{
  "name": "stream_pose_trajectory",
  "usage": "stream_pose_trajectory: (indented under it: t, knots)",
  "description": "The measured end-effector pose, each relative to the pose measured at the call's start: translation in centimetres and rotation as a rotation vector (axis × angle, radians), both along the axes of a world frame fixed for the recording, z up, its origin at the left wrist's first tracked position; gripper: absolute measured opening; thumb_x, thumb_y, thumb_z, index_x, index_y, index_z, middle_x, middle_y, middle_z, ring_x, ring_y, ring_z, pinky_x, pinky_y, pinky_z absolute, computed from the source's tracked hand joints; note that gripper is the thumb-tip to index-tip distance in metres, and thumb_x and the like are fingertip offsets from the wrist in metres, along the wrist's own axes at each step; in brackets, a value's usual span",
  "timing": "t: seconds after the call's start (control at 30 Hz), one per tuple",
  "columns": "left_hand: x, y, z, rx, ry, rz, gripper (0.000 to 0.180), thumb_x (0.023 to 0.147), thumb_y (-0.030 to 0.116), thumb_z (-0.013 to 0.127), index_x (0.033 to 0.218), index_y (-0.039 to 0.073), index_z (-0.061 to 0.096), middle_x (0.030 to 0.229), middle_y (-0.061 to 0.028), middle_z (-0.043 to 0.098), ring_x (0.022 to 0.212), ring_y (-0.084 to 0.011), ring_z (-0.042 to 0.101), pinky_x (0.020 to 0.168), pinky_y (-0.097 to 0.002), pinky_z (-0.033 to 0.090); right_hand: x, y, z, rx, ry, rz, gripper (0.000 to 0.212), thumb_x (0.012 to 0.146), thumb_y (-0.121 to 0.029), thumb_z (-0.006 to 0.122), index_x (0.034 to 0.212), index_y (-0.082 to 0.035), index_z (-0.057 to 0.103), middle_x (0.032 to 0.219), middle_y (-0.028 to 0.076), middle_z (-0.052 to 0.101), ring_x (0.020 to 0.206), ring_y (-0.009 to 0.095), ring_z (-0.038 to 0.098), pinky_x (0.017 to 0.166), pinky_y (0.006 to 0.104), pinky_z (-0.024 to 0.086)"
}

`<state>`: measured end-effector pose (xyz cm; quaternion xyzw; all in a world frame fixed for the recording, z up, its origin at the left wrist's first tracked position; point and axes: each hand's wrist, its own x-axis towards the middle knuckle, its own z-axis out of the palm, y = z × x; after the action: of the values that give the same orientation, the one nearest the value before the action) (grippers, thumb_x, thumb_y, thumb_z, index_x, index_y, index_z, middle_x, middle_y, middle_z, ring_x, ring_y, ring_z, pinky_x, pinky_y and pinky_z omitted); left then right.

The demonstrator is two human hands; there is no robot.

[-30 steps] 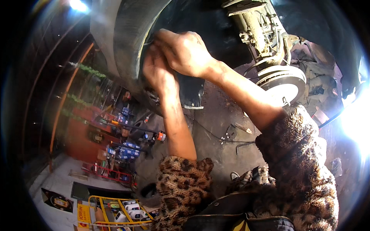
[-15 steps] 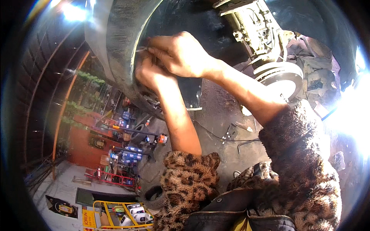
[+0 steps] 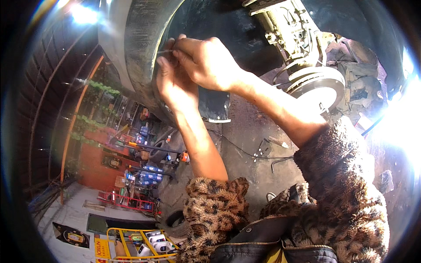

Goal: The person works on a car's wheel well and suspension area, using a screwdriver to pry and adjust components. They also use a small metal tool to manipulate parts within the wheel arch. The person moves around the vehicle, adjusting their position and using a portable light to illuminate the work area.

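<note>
Both my hands are raised to the inner lip of a car's wheel arch (image 3: 147, 48), against its dark liner (image 3: 215, 22). My right hand (image 3: 212, 63) is closed, with thumb and forefinger pinching a thin pale strip (image 3: 165, 52) that runs to the arch edge. I cannot make out its exact kind. Just below and partly behind it, my left hand (image 3: 177, 87) is open, its thumb stretched up near the strip. Some left fingers are hidden by the right hand. Past my right wrist are the brake disc (image 3: 320, 87) and the strut parts (image 3: 291, 30).
A bent metal bar (image 3: 280, 162), small loose pieces and a thin cable lie on the concrete floor (image 3: 245, 184). At lower left stand a yellow rack (image 3: 127, 245) with bottles, a tyre (image 3: 175, 223) and a red frame (image 3: 127, 201). Bright sunlight glares at the right.
My left hand has loosened from its curled grip, its thumb now apart from the fingers. The right hand has shifted slightly right and keeps its pinch.
</note>
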<state>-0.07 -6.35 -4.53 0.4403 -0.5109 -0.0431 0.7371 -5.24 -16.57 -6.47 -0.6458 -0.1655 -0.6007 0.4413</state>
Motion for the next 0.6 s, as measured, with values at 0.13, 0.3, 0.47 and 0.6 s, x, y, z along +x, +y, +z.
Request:
stream_pose_trajectory:
  t: [0.13, 0.3, 0.47, 0.6]
  knots:
    - [-0.1, -1.0, 0.2, -0.006, -0.097, 0.011, 0.044, 0.097, 0.020, 0.041, 0.131, -0.007, 0.040, 0.130, -0.0202, 0.048, 0.121, -0.0273, 0.047, 0.107, -0.0405, 0.033, 1.5, -0.7, -0.2, -0.028, -0.055, -0.040, 0.016, 0.083, -0.019, 0.056, 0.090, -0.006, 0.062, 0.071, 0.018, 0.063, 0.064, 0.038, 0.062, 0.059, 0.0458, 0.050]
    - [0.2, -1.7, 0.8, -0.075, -0.100, 0.047, 0.043, 0.094, 0.014, 0.045, 0.124, -0.015, 0.042, 0.125, -0.0230, 0.050, 0.117, -0.0273, 0.050, 0.105, -0.0379, 0.035, 2.2, -1.5, 0.1, -0.068, -0.099, -0.040, 0.016, 0.082, -0.017, 0.056, 0.090, -0.006, 0.063, 0.070, 0.017, 0.062, 0.064, 0.037, 0.062, 0.059, 0.0450, 0.050]
    - [0.4, -2.0, 0.6, -0.120, -0.048, 0.024, 0.041, 0.093, 0.015, 0.049, 0.121, -0.014, 0.047, 0.123, -0.0216, 0.051, 0.117, -0.0274, 0.049, 0.105, -0.0379, 0.034, 1.5, -1.6, 0.2, -0.054, -0.075, -0.015, 0.014, 0.082, -0.016, 0.057, 0.086, -0.004, 0.062, 0.069, 0.019, 0.061, 0.064, 0.038, 0.061, 0.059, 0.0446, 0.050]
    - [2.8, -1.0, 0.8, -0.157, -0.091, -0.369, 0.037, 0.091, 0.016, 0.053, 0.116, -0.012, 0.052, 0.123, -0.0210, 0.051, 0.116, -0.0278, 0.050, 0.104, -0.0408, 0.035, -0.4, 0.1, -0.8, -0.005, -0.035, 0.088, 0.014, 0.083, -0.016, 0.057, 0.080, -0.003, 0.060, 0.066, 0.021, 0.059, 0.062, 0.040, 0.060, 0.058, 0.0449, 0.049]
